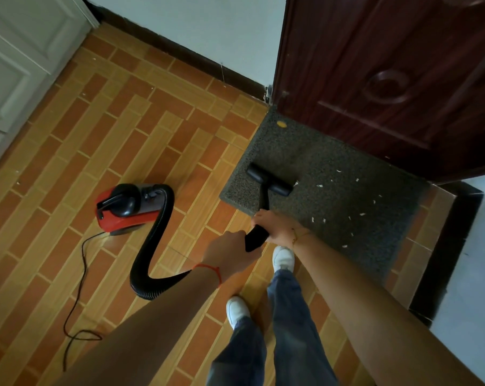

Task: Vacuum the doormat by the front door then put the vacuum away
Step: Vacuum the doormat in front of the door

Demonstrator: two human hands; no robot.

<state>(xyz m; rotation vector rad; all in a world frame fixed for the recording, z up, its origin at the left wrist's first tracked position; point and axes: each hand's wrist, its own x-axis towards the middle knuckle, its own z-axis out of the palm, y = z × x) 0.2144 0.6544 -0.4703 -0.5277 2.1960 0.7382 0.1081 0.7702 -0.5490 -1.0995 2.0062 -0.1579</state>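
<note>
Doormat: a dark grey, coarse-pile rectangular doormat (333, 190) lies on the floor against the foot of the dark red-brown wooden front door (389, 79); its near right corner runs behind the right forearm.
Debris: small white scraps (319, 186) are scattered over the right half of the doormat, and one yellow oval fleck (281, 124) sits near its far left corner – what it is cannot be made out.
Nozzle: the black T-shaped vacuum floor head (269, 179) rests on the left part of the doormat, its black rigid wand (264, 201) slanting back off the mat's near edge.
Right hand: the right hand (276, 228), just off the doormat's near edge, grips the wand with curled fingers; most of the fingertips are hidden under the wand.
Left hand: the left hand (230, 253), further from the doormat, is wrapped round the wand's lower end; its fingers are hidden behind the back of the hand, and a thin red string bracelet (210, 270) circles the wrist.
Vacuum body: the red and black canister vacuum (121, 208) stands on the orange brick-pattern tile floor (124, 129), well left of the doormat.
Hose: a black ribbed hose (152, 246) curves from the canister and passes out of sight behind the left forearm.
Cord: a thin black power cord (77, 299) trails from the canister away from the doormat – its end is cut off from view.
</note>
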